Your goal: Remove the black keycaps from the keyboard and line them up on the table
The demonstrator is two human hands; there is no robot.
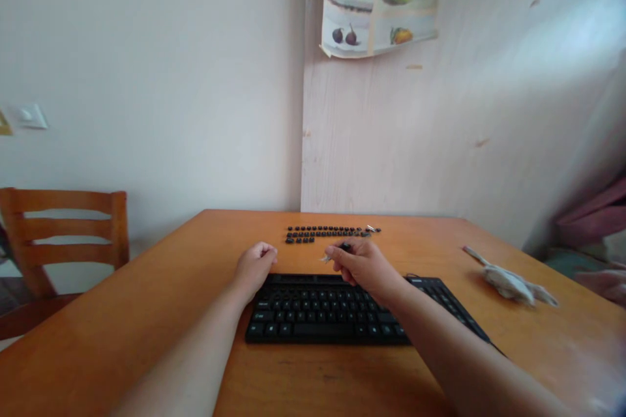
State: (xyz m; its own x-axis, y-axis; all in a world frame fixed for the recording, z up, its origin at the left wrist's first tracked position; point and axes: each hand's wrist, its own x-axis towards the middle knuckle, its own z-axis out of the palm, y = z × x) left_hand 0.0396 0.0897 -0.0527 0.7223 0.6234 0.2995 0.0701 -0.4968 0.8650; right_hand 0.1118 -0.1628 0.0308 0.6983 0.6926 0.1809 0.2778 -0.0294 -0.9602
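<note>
A black keyboard (332, 331) lies on the wooden table, with key spots along its upper left rows lacking caps. My left hand (257, 267) is at its back left corner, fingers curled together; anything inside them is hidden. Over the keyboard's back edge, my right hand (359, 264) pinches a small tool (346, 247) with a black end and thin pale tips, which looks like a keycap puller. Beyond both hands, loose black keycaps (323, 234) stand in rows on the table. A small silvery piece (370, 228) lies at their right end.
The wooden table (147, 313) reaches to the wall. A greyish cloth-like object (508, 283) with a thin stem lies at the right. A wooden chair (73, 221) stands at the left. Taped fruit pictures (374, 6) hang above. The keyboard's cable (499, 350) runs off its right corner.
</note>
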